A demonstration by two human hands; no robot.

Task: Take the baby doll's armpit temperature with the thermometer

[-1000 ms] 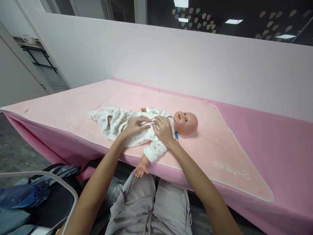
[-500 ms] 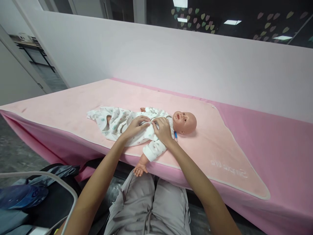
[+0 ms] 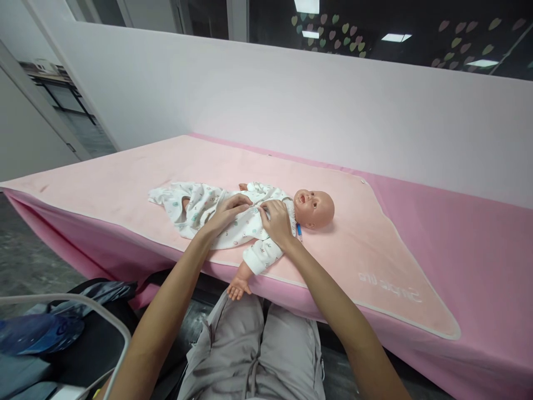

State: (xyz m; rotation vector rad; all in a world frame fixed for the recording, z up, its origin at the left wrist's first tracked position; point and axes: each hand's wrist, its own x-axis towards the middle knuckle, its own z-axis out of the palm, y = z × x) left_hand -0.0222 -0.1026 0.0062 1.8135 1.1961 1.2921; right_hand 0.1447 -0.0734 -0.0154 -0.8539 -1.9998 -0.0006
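Observation:
A baby doll (image 3: 314,209) lies on its back, its head to the right and its mouth parted. It wears a white romper (image 3: 235,232) with small coloured prints, and one leg shows through the cloth at the left. My left hand (image 3: 228,212) is closed on the front of the romper at the belly, fingertips at the cloth's edge. Close by at the chest, my right hand (image 3: 276,221) pinches the same garment. A small gap separates the two hands. The doll's near arm (image 3: 240,280) hangs over the table's front edge. A blue-tipped item (image 3: 298,229) lies by its neck, partly hidden.
The doll rests on a peach mat (image 3: 358,250) over a pink table cover (image 3: 478,266). Behind stands a white wall (image 3: 291,105). At lower left are a chair with dark cloth (image 3: 104,291), a blue plastic bottle (image 3: 41,333) and a white curved tube (image 3: 119,325).
My left hand has shifted slightly left, widening the gap between my fingertips. My right hand and the doll are nearly where they were.

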